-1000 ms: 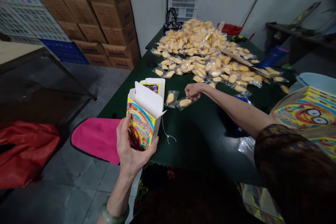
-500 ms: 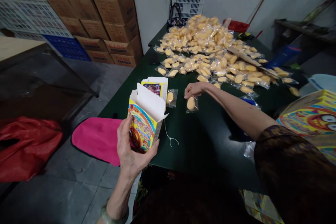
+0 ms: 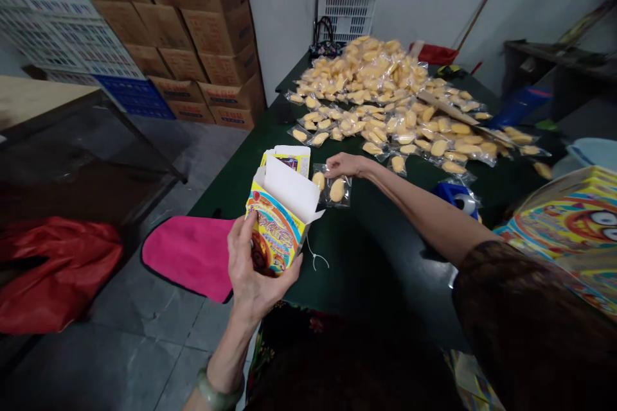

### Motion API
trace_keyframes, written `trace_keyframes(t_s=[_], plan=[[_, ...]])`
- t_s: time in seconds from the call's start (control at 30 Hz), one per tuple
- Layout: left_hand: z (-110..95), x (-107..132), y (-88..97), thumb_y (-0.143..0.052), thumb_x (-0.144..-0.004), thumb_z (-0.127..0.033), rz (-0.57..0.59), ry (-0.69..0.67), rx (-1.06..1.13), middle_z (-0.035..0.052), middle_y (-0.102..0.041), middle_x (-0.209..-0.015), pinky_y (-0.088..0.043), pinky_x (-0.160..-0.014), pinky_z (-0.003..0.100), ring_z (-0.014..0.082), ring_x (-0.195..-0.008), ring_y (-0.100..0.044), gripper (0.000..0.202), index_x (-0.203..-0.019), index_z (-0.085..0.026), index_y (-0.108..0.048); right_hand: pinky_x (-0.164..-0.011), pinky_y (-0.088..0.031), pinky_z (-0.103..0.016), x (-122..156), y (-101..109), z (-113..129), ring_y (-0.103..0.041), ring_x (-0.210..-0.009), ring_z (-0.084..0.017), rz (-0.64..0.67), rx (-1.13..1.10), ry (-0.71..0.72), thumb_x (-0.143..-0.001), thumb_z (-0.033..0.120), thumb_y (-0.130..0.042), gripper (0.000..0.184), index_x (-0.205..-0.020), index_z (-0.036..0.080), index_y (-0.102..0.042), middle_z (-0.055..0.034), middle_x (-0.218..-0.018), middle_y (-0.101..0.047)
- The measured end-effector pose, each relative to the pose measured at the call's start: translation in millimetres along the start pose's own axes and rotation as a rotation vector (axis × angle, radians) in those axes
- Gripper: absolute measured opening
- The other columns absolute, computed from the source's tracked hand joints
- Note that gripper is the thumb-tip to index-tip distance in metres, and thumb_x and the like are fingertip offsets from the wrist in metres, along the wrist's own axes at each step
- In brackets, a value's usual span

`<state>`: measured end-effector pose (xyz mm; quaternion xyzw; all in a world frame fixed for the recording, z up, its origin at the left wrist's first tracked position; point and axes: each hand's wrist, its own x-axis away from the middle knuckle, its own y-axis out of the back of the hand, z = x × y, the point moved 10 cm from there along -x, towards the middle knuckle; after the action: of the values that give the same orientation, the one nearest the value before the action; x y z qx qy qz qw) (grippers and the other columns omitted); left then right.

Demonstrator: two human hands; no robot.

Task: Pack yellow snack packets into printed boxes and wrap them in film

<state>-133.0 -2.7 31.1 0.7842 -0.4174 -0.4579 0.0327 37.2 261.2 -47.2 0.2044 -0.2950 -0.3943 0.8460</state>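
My left hand (image 3: 258,279) is closed round a small yellow printed carton (image 3: 277,231), its white top flaps standing up and its mouth open. Behind it lies another yellow carton (image 3: 299,157), partly hidden. My right hand (image 3: 344,166) is closed on the top edge of a clear packet (image 3: 337,191) with a pale yellow oval piece inside. Beside it, a second such packet (image 3: 318,180) lies close to the carton, partly covered by my fingers. A thin white string (image 3: 315,257) hangs or lies by the carton's lower right side.
A large heap of wrapped yellow pieces (image 3: 376,77) covers the back of the green table (image 3: 366,270). Printed cartons (image 3: 569,218) and a blue tape holder (image 3: 456,199) are at right. A pink chair-like pad (image 3: 193,257) stands left, brown boxes (image 3: 212,26) behind.
My right hand has moved left with its packet, which now lies against or over the second packet. The view has shifted slightly; my left hand still grips the carton.
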Motion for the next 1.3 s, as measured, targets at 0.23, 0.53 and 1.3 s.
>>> trace_keyframes(t_s=[0.23, 0.53, 1.3], plan=[[-14.7, 1.7, -22.7, -0.073, -0.062, -0.042, 0.039, -0.037, -0.171, 0.0183, -0.048, -0.124, -0.043, -0.088, 0.051, 0.0368, -0.113, -0.049, 0.084, -0.136, -0.018, -0.040, -0.039, -0.027, -0.019, 135.7, 91.2, 32.9, -0.042, -0.044, -0.006, -0.418, -0.332, 0.278, -0.067, 0.042, -0.074, 0.036, -0.071, 0.019, -0.047, -0.0018, -0.068, -0.065], [-63.7, 6.6, -49.9, -0.072, -0.060, -0.038, 0.076, -0.227, -0.136, 0.0183, -0.046, -0.126, -0.039, -0.087, 0.047, 0.0367, -0.112, -0.049, 0.092, -0.140, -0.020, -0.030, -0.050, -0.030, -0.022, 213.6, 66.5, 83.3, -0.047, -0.055, -0.008, -0.376, -0.068, 0.251, -0.079, 0.031, -0.064, 0.027, -0.071, 0.019, -0.042, -0.0017, -0.069, -0.061], [-64.0, 11.0, -69.0, -0.080, -0.055, -0.043, -0.136, 0.005, -0.006, 0.0180, -0.040, -0.129, -0.037, -0.095, 0.056, 0.0387, -0.117, -0.045, 0.104, -0.141, -0.021, -0.026, -0.072, -0.040, -0.027, 240.0, 6.8, 142.1, -0.057, -0.085, -0.016, -0.567, 0.575, 0.614, -0.092, 0.027, -0.046, 0.022, -0.098, 0.015, -0.063, -0.0097, -0.100, -0.064]])
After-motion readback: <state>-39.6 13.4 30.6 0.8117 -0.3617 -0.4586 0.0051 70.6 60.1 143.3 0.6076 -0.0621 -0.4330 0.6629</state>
